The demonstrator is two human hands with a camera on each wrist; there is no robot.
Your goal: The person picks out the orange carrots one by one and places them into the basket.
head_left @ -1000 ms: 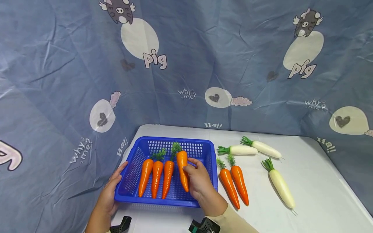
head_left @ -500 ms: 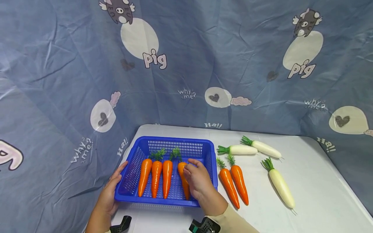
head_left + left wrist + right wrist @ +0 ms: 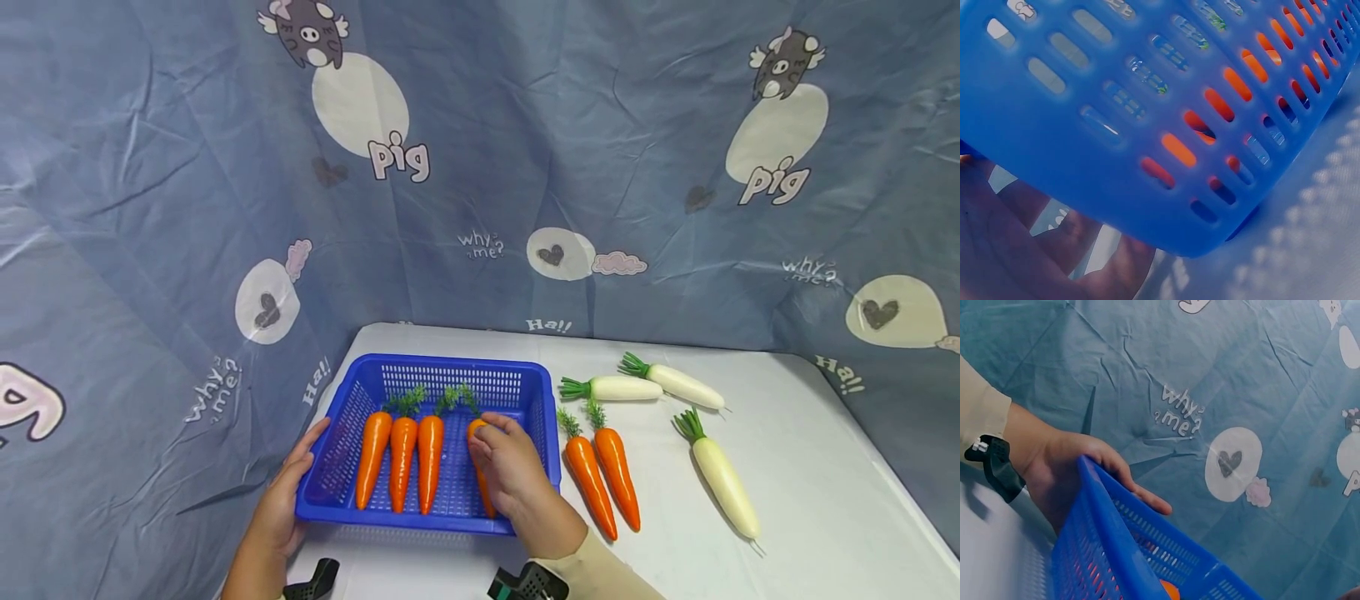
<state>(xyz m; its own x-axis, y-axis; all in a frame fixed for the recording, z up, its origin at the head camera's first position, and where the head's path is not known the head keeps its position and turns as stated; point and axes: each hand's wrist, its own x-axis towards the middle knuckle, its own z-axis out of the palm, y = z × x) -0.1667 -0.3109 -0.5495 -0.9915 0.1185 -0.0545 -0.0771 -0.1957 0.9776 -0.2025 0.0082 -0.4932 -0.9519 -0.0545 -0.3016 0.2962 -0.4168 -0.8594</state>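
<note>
Inside the blue plastic basket, three orange carrots with green tops lie side by side. To their right another carrot lies at a slight slant, and my right hand holds it; the hand covers part of its side. My left hand rests against the basket's left side with fingers extended along the outside. The left wrist view shows its fingers beside the slotted basket wall. In the right wrist view, the left hand is at the rim, and an orange carrot end shows inside.
Two more carrots lie on the white table just right of the basket. Three white radishes with green stems lie farther right and behind. A blue printed cloth hangs around the back and sides.
My right hand has lowered the carrot into the basket. It now lies slightly farther right, apart from the other three. The left hand has stayed at the basket's side.
</note>
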